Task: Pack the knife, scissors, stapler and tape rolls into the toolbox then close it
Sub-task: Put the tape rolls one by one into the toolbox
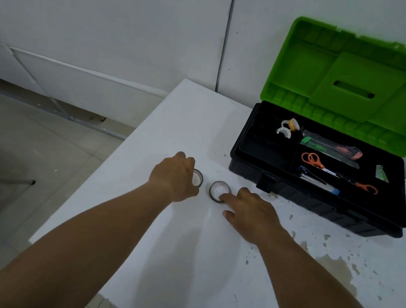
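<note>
Two dark tape rolls lie flat on the white table. My left hand covers the left tape roll, fingers curled around it. My right hand touches the near rim of the right tape roll with a fingertip, fingers apart. The black toolbox stands open at the right with its green lid up. In its tray lie orange-handled scissors, a stapler and a knife.
The tray also holds a small white tape dispenser and a green packet. The table's left edge drops to a tiled floor. Brown stains mark the table near right. A wall stands behind.
</note>
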